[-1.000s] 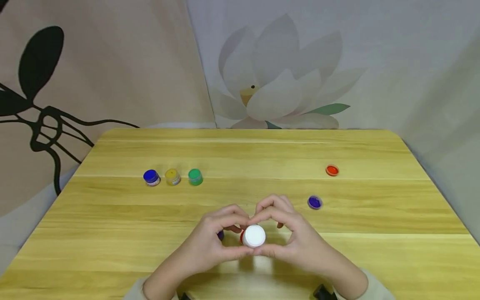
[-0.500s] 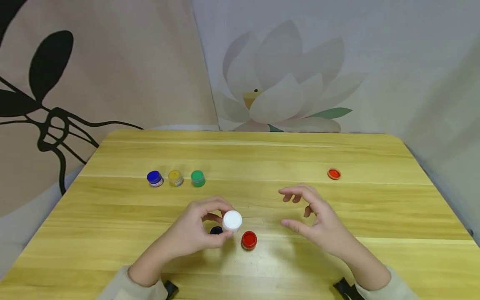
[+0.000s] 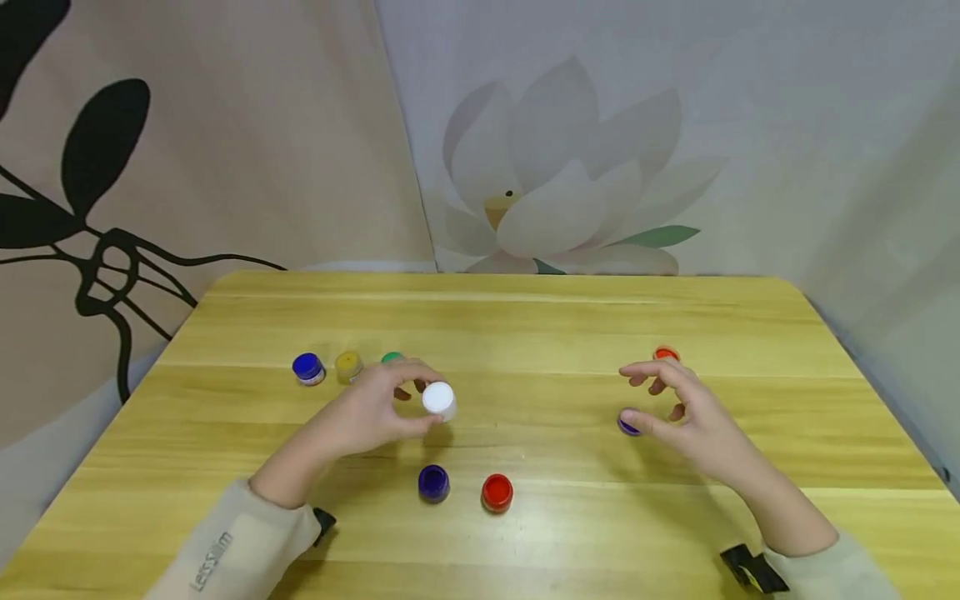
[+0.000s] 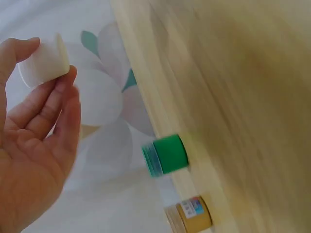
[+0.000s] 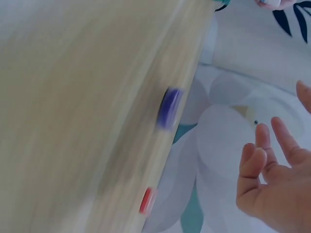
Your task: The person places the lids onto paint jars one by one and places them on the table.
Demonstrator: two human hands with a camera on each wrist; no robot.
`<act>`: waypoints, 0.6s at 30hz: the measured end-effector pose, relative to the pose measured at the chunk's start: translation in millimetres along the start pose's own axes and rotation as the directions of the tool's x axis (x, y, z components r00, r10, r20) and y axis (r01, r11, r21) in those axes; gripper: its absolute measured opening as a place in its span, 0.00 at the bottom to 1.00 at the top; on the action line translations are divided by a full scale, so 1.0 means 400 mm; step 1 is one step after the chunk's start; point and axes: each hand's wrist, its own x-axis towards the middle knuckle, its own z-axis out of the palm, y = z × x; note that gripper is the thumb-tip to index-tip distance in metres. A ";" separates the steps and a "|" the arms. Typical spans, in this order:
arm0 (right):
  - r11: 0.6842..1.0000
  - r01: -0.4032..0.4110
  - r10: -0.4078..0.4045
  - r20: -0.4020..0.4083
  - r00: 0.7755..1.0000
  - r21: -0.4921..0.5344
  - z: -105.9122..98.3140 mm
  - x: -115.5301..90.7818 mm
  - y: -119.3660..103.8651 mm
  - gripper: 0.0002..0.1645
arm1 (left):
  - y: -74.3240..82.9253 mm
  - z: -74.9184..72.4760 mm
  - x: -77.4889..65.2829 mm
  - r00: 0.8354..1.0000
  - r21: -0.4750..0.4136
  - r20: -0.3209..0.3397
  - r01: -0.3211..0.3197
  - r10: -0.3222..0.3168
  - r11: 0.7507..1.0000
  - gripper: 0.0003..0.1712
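My left hand (image 3: 367, 408) pinches a small white-lidded paint jar (image 3: 438, 401) between thumb and fingers, held above the table; the left wrist view shows the white jar (image 4: 44, 60) on its side in that picture. Over the right part of the table, my right hand (image 3: 693, 425) holds nothing, its thumb overlapping a purple lid (image 3: 627, 427) in the head view. Beyond its fingers lies a red lid (image 3: 666, 354). Two uncovered jars stand near the front, one purple (image 3: 433, 483) and one red (image 3: 497, 493).
Back left, a blue jar (image 3: 308, 368), a yellow jar (image 3: 348, 366) and a green jar (image 3: 392, 357) form a row, the green one partly behind my left hand. The wooden table (image 3: 570, 533) ends at a printed curtain (image 3: 315, 150).
My hands have parted. The left carried the white jar left and farther back, uncovering the purple and red jars. My right hand moved right, over to the purple lid.
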 end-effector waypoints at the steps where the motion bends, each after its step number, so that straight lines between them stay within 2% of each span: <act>1: 1.000 -0.010 0.010 0.003 1.000 -0.009 -0.005 0.000 0.007 0.25 | -0.005 -0.004 0.006 1.000 0.029 -0.010 0.006 -0.006 1.000 0.20; 4: 0.999 -0.025 0.025 0.020 0.999 -0.042 -0.014 0.004 0.025 0.24 | -0.023 -0.018 0.025 0.999 0.071 -0.027 0.024 -0.022 0.997 0.20; 9: 0.998 -0.027 0.032 0.065 0.997 -0.063 -0.024 0.013 0.056 0.23 | -0.055 -0.032 0.056 0.998 0.082 -0.020 0.059 -0.058 0.995 0.20; 13: 0.994 -0.037 0.053 0.148 0.988 -0.104 -0.034 0.021 0.076 0.30 | -0.077 -0.036 0.079 0.997 0.099 0.019 0.075 -0.077 0.992 0.21; 18: 0.982 -0.067 0.110 0.250 0.962 -0.176 -0.038 0.025 0.097 0.39 | -0.095 -0.035 0.102 0.993 0.129 0.056 0.092 -0.100 0.987 0.22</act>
